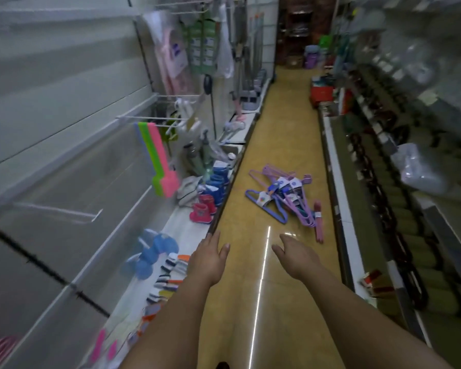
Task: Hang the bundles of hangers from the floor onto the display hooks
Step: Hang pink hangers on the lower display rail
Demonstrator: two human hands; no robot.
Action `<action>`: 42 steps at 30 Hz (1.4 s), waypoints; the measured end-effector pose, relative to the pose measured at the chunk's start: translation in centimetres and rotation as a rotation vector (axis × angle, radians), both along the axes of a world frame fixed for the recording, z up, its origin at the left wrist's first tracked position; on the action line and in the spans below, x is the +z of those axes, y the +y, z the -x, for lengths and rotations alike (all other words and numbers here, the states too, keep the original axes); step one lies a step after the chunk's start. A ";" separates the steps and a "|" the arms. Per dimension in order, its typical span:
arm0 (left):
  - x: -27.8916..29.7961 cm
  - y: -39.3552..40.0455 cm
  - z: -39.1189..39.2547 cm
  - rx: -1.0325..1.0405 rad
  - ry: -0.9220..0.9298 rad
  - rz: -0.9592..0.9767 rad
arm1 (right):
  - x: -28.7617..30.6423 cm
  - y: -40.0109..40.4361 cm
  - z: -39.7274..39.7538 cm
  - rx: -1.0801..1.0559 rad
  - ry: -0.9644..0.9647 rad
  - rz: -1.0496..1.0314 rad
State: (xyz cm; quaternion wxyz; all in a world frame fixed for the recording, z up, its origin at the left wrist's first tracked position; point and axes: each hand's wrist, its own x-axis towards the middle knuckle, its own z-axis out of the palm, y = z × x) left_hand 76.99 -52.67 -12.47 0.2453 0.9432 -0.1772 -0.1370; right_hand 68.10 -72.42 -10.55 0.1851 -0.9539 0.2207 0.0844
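The bundles of hangers (282,197) are seen lying in a loose heap on the yellow floor (290,115) of a shop aisle, ahead of the person and well apart from both hands. Purple, lilac and blue hangers are tangled together there, several with paper labels around them, and a pink bundle (318,222) lies at the heap's right edge, near the foot of the right-hand shelving (338,209). How many bundles make up the heap cannot be told.

Nothing is held. The left hand (209,258) is stretched forward with fingers straight and spread, its grip wide and empty, just beside the edge of the low left shelf (181,217). The right hand (296,253) is likewise extended over the floor, fingers relaxed and slightly bent, its grip wide and empty.

On the slatted wall panel (51,102) to the left, 1 bare wire display hook (61,210) is visible low down, and further white hooks (149,118) above carry coloured plastic scrapers and other goods. No hanger bundle can be made out on any hook, though the picture is blurred.

The task is judged to be at its very start: the whole heap has yet to be lifted from the floor and hung, and the hands appear to be reaching toward it.
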 end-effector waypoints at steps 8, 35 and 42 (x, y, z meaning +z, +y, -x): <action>0.0 -5.6 -10.2 -0.203 -0.012 0.006 | 0.9 -5.5 -5.5 -0.241 -0.048 -0.024; -2.8 -36.9 -26.5 -0.535 0.025 0.009 | -1.2 -29.1 -18.1 -0.514 -0.127 -0.115; -2.8 -46.6 -30.1 -0.562 0.013 0.018 | -1.5 -38.1 -21.7 -0.531 -0.082 -0.095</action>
